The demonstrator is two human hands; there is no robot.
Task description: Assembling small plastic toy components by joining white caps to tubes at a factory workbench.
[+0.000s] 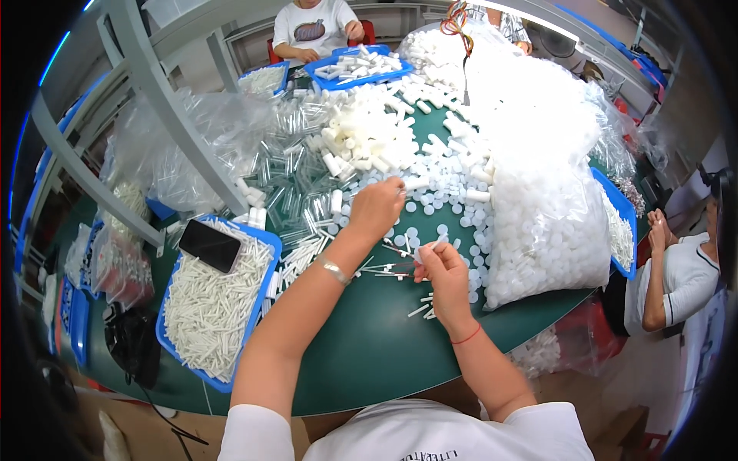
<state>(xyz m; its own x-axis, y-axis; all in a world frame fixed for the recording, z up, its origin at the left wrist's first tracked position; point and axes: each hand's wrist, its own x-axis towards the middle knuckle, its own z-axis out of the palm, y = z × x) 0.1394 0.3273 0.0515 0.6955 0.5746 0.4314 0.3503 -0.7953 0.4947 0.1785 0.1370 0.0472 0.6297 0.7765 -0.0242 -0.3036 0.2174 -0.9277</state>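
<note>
My left hand (377,206) reaches over the middle of the green table, its fingers closed at the end of a short white cylinder (416,183). Translucent round caps (432,198) lie scattered around it. Nearer to me, my right hand (446,280) pinches a small whitish piece (420,255), mostly hidden by the fingers. Beside it lie several thin sticks with white parts (388,270). A few short white rods (421,309) rest just below that hand. Clear tubes (288,180) are heaped to the left of my left hand.
A blue tray (164,338) of white rods stands at left, a black phone (209,246) on top. A large bag of caps (542,238) bulges at right. Grey frame posts (181,123) rise at left. Co-workers sit across and at right; a cable (466,73) hangs above the far side.
</note>
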